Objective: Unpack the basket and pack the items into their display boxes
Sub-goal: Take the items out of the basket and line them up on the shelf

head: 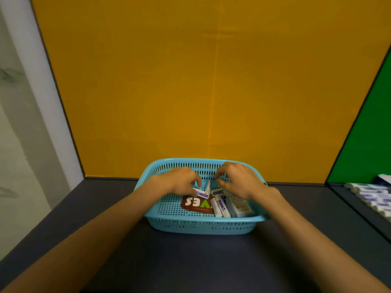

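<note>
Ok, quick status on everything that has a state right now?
basket: upright on the table, still holding items
left hand: pinching a small white box
right hand: curled over the basket, grip unclear
brown packet: flat on the basket floor
white boxes: lying in the basket

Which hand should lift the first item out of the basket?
Left. The left hand already pinches a small white box inside the basket; the right hand hovers curled over the other boxes, holding nothing.
</note>
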Motion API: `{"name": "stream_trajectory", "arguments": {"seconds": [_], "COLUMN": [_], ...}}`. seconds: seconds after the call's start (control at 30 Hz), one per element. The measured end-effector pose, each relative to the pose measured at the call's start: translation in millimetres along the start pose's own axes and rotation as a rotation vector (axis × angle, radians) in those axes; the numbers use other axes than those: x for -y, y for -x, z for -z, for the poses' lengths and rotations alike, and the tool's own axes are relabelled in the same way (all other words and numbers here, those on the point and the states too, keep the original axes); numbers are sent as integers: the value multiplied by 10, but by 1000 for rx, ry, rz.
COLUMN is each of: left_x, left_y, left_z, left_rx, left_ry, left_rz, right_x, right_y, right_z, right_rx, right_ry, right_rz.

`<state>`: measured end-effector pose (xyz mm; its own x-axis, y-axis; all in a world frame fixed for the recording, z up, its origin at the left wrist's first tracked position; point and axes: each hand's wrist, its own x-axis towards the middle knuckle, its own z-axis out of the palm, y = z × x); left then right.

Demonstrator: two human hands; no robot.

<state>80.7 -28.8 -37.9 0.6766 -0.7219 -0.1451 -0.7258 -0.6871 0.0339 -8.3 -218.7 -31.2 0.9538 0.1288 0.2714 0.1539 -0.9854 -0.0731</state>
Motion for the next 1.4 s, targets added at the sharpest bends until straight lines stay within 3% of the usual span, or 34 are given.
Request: {"name": "stream_trajectory", "arguments": {"seconds": [0.3,0.5,0.67,0.87,1.27,1.4], "left_x": [-125,-37,175,242,287,253], "left_y": [-80,-8,104,372,708,776], "left_z": [-94,-88,12,39,-38,-10], "left_rx": [40,20,-161,-397,-532,-567], "left_ry": [-176,-34,260,412,627,659], "left_rz": [-98,-66,-5,4,58,47], "right_x": [65,95,112,160,343,374], "right_y": [83,95,74,64,38,50], "right_z": [-61,-135,-159,-175,-185,-146], "right_rx": [2,92,207,256,440,415], "right_ry": [32,117,136,101,-165,-185], "right_rz": [8,13,30,50,-35,-39]}}
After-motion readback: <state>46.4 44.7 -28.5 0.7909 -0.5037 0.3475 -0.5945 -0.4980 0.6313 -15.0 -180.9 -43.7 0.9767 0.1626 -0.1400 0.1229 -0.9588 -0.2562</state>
